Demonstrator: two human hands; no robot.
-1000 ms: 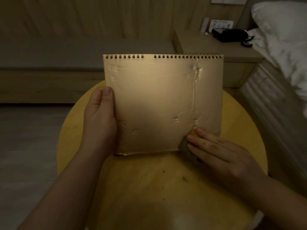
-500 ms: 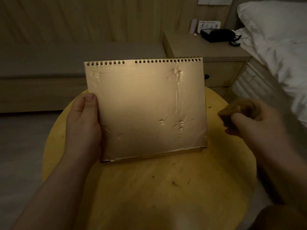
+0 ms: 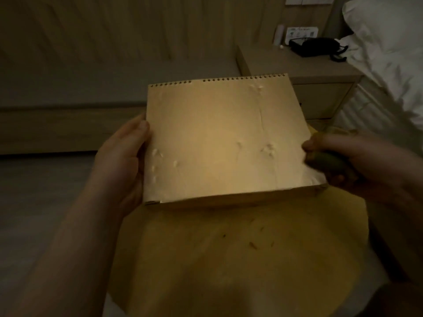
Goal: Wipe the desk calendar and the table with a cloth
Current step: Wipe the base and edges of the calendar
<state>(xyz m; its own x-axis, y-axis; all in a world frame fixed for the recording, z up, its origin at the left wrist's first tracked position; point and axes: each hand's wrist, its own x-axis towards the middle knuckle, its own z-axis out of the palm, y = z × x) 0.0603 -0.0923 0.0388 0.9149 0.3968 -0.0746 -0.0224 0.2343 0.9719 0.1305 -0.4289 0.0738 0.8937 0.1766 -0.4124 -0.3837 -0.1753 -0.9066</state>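
We see the tan cardboard desk calendar with a spiral wire binding along its top edge point(image 3: 225, 143) filling the centre of the frame, its dented back panel tilted toward us over the round yellow wooden table point(image 3: 240, 259); whether its bottom edge touches the tabletop we cannot tell. Our left hand point(image 3: 121, 163) grips the calendar's left edge at centre left, the thumb laid on the front face and the other fingers hidden behind the board. At centre right, our right hand point(image 3: 343, 161) has its fingers curled round a small dark greenish cloth point(image 3: 325, 160), which is bunched against the calendar's right edge, thumb tip on top. The lower part of the table shows a few dark specks. In the upper right of the frame stands a pale wooden bedside cabinet point(image 3: 304, 65) carrying a black telephone point(image 3: 315, 46), just beside white bedding point(image 3: 386, 42) at the right margin.
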